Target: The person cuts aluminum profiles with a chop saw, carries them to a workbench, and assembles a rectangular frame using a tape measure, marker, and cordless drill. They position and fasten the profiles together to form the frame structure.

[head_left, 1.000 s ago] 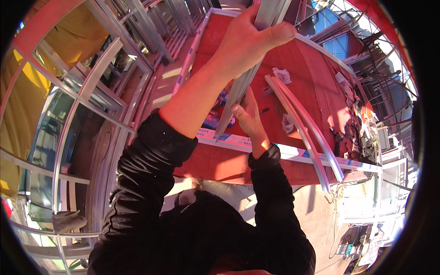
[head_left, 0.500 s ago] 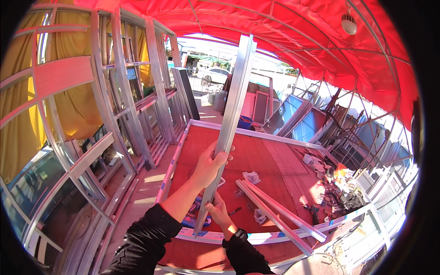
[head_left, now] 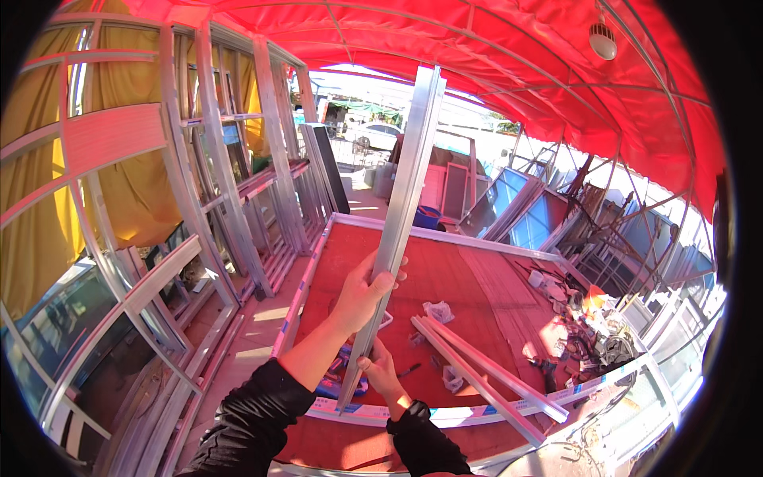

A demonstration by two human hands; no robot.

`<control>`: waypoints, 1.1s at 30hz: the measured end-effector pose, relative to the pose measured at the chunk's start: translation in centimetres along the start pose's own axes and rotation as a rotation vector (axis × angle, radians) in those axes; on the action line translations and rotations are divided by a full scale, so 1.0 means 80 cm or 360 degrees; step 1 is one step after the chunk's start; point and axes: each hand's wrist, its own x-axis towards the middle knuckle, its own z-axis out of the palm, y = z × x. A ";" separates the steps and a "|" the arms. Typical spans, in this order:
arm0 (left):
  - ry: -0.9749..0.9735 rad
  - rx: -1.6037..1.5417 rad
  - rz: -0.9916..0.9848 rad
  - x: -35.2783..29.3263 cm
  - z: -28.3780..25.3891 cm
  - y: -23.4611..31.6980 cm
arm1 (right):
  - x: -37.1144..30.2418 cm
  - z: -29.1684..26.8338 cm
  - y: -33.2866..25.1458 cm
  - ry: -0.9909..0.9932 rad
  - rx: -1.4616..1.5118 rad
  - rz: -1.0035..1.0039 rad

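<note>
A long silver metal profile (head_left: 409,179) stands nearly upright in front of me, its top leaning slightly right. My left hand (head_left: 367,292) is closed around its middle. Lower down, my right hand (head_left: 384,370) grips the same profile close to its bottom end. That end is over the near rail of a large rectangular metal frame (head_left: 477,413), which lies on a red-topped table (head_left: 445,270). Whether the end touches the rail I cannot tell. Two loose pale profiles (head_left: 485,370) rest across the near rail, to the right of my hands.
Tall metal window frames (head_left: 214,151) stand along the left side. Tools and cables are heaped (head_left: 588,334) at the table's right. Crumpled plastic bags (head_left: 437,311) lie mid-table. Glazed panels (head_left: 509,199) lean at the far right, and a red canopy (head_left: 524,48) hangs overhead.
The view has shifted slightly, so the surroundings sit a little lower. Both hands keep their hold on the profile, which has hardly moved.
</note>
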 end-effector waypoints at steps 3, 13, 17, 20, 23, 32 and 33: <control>0.0034 0.0004 0.0030 -0.002 0.003 0.002 | -0.001 0.003 0.003 0.0040 0.0044 -0.0007; 0.0019 -0.0100 0.0045 -0.004 0.001 0.004 | -0.004 -0.010 0.010 -0.0013 -0.0032 0.0051; 0.0062 -0.0042 0.0051 -0.004 0.006 0.008 | -0.002 -0.006 0.013 0.0030 -0.0036 -0.0030; 0.0172 -0.0023 0.0063 -0.004 0.003 0.009 | -0.007 0.004 0.014 0.0156 -0.0019 -0.0091; 0.0230 -0.0028 0.0100 -0.010 -0.015 0.000 | -0.010 -0.004 0.001 0.0466 -0.0116 -0.0140; 0.0746 0.0619 0.0051 -0.100 -0.079 -0.101 | -0.008 -0.202 0.013 0.1048 -0.1338 0.0322; 0.0804 0.0567 0.0076 -0.102 -0.092 -0.101 | -0.024 -0.218 0.040 0.1073 -0.1582 0.0624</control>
